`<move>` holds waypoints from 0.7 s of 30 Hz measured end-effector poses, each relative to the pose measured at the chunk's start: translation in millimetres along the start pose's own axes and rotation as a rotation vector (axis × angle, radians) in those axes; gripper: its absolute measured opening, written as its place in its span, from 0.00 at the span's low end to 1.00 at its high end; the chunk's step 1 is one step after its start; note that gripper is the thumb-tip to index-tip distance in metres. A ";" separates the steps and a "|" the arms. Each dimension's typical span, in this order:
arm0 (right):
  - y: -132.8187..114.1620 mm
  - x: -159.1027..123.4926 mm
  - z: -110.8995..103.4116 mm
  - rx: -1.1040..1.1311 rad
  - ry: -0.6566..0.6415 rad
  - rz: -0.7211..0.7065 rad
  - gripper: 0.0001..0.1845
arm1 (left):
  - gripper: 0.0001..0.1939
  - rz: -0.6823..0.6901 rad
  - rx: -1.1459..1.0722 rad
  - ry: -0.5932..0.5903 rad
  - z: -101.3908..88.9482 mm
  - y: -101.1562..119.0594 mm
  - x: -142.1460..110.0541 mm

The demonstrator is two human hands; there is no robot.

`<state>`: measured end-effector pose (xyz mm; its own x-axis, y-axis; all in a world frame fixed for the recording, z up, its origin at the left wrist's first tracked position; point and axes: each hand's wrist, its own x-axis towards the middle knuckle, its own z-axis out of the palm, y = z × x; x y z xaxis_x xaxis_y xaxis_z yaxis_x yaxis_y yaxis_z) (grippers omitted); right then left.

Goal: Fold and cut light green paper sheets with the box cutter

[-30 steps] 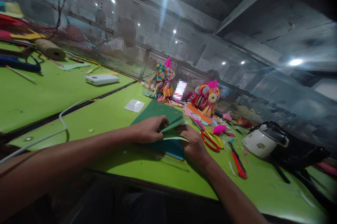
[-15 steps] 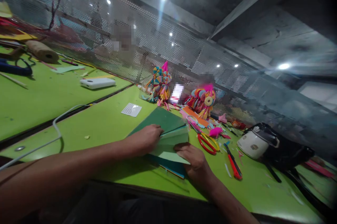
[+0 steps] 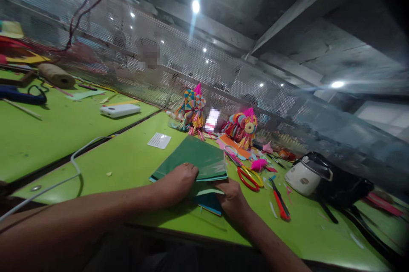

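A stack of dark green paper sheets [image 3: 194,159] lies on the green table [image 3: 134,153], with a pale green sheet [image 3: 209,191] and a blue one [image 3: 212,204] sticking out beneath it. My left hand [image 3: 175,182] rests on the stack's near edge, fingers curled over it. Gripping the pale green sheet at the stack's near right corner is my right hand [image 3: 233,199], fingers closed.
Red-handled scissors [image 3: 249,176] and a red utility knife [image 3: 279,201] lie right of the paper. Two colourful paper ornaments [image 3: 193,108] [image 3: 243,125] stand by the mesh wall. A white pot [image 3: 306,174], a white box [image 3: 119,110], a cable [image 3: 76,163] and a twine roll [image 3: 56,76] are around.
The lifted dark green sheets have been lowered flat onto the stack. The pale green sheet is now mostly tucked under, and both hands have drawn slightly nearer.
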<state>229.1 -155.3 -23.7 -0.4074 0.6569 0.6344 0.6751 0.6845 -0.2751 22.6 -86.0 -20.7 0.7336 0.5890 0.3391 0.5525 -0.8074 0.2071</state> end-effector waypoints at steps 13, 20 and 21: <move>-10.5 12.1 0.3 0.152 -0.023 0.078 0.12 | 0.10 -0.029 0.130 -0.082 -19.2 4.6 4.1; -12.9 11.8 -2.6 0.157 -0.169 0.042 0.12 | 0.10 -0.076 0.149 -0.097 -18.8 3.4 1.8; -14.8 11.5 -5.3 0.146 -0.173 0.012 0.11 | 0.11 -0.075 0.156 -0.103 -18.6 3.4 2.6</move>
<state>217.7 -159.5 -8.5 -0.5081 0.7009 0.5005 0.5895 0.7067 -0.3911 19.1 -87.8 -2.1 0.7205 0.6541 0.2304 0.6556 -0.7507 0.0811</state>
